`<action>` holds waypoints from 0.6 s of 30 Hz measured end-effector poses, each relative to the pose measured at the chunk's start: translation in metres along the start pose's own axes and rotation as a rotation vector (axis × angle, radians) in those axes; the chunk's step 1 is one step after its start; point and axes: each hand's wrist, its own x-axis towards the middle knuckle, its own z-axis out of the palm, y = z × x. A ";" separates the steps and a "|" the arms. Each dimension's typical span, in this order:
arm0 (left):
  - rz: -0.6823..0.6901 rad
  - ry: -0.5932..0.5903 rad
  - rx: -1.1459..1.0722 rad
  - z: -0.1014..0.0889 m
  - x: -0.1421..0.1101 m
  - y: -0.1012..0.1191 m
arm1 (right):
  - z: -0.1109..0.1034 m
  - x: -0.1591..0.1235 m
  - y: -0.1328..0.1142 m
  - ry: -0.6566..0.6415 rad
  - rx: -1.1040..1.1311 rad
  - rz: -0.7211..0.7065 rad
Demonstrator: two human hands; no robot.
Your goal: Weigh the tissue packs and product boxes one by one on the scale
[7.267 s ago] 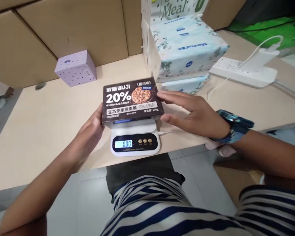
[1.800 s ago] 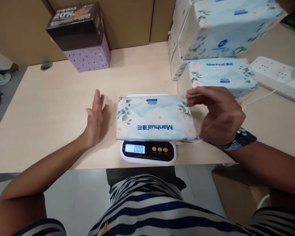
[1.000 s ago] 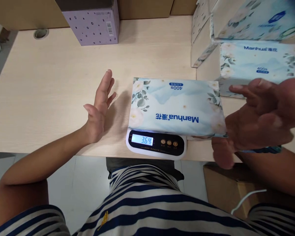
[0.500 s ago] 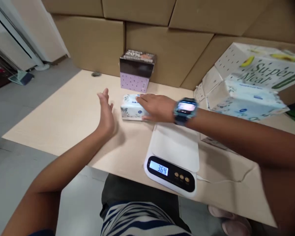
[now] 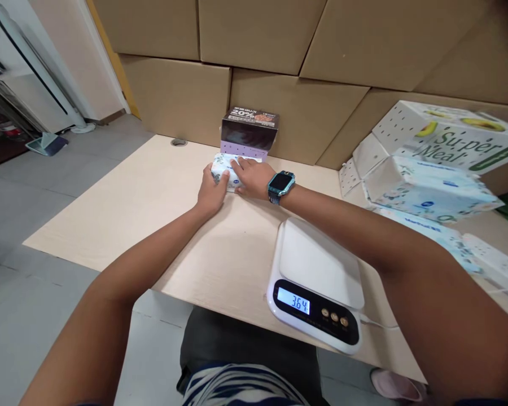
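Note:
A pale blue and white tissue pack (image 5: pixel 222 162) lies on the table in front of a black and purple box (image 5: pixel 250 134). My left hand (image 5: pixel 212 190) is closed round its left end, thumb on the near side. From the right, my right hand (image 5: pixel 254 178) grips the pack, its fingers across the top. The pack's right part is hidden under that hand. Nearer to me and to the right stands a white digital scale (image 5: pixel 322 262), bare on top, its lit display showing digits that look like 3.64.
Brown cardboard boxes (image 5: pixel 292 107) form a wall behind the table (image 5: pixel 122 208). At the right are a white "Su-per Meal" box (image 5: pixel 452 135), a tissue pack (image 5: pixel 423 189), another pack (image 5: pixel 432 228) and a white power strip (image 5: pixel 493 262). A white cable runs from the scale.
My left hand has moved from beside the tissue pack onto its left end. The pack now sits closer against the black and purple box. The camera view has shifted a little.

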 end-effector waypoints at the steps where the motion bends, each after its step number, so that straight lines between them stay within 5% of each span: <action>1: 0.001 0.001 0.001 -0.001 0.001 -0.001 | 0.000 0.001 0.001 0.001 -0.003 0.002; 11: -0.005 0.072 0.174 0.011 0.032 0.008 | -0.004 0.019 0.000 0.086 0.004 0.099; 14: 0.047 0.086 0.168 0.005 0.036 0.007 | -0.023 -0.031 0.012 0.119 0.054 0.066; 18: 0.212 0.081 0.123 -0.006 0.031 0.014 | -0.024 -0.168 0.055 0.361 0.149 0.082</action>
